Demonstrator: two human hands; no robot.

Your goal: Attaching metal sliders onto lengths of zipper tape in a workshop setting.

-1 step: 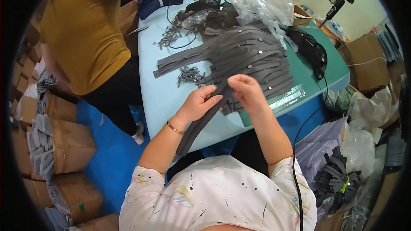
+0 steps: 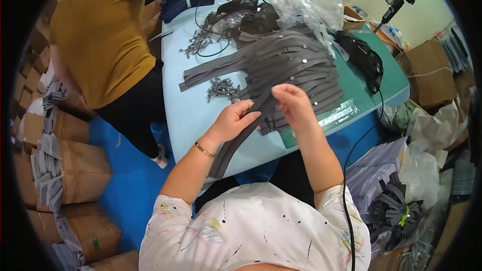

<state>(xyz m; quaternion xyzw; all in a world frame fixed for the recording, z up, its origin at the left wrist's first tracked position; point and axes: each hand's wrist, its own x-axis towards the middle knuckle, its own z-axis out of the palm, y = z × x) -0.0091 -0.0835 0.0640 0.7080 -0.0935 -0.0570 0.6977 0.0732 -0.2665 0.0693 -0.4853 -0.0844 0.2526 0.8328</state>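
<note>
My left hand (image 2: 234, 120) pinches a long dark grey zipper strip (image 2: 232, 151) between thumb and fingers. The strip's near end hangs down toward the table's front edge, while its far end runs toward a spread of similar strips. Just right of the strip, my right hand (image 2: 292, 101) is raised with its fingers curled together; whatever they may hold is too small or hidden to make out. Beyond both hands lie many grey zipper strips (image 2: 271, 65) side by side, with small round silvery pieces (image 2: 304, 61) on them. A heap of small grey zipper sliders (image 2: 222, 89) sits beyond my left hand.
Another slider heap (image 2: 197, 42), black bags (image 2: 243, 1) and clear plastic (image 2: 301, 2) lie farther back on the pale table (image 2: 188, 130). A green mat (image 2: 384, 65) covers its right side. A co-worker (image 2: 103, 40) stands at left, near cardboard boxes (image 2: 85, 165). A black cable (image 2: 345, 211) hangs at right.
My right hand has drawn slightly to the right, away from the strip. My left hand keeps its hold in the same place. The co-worker has shifted a little.
</note>
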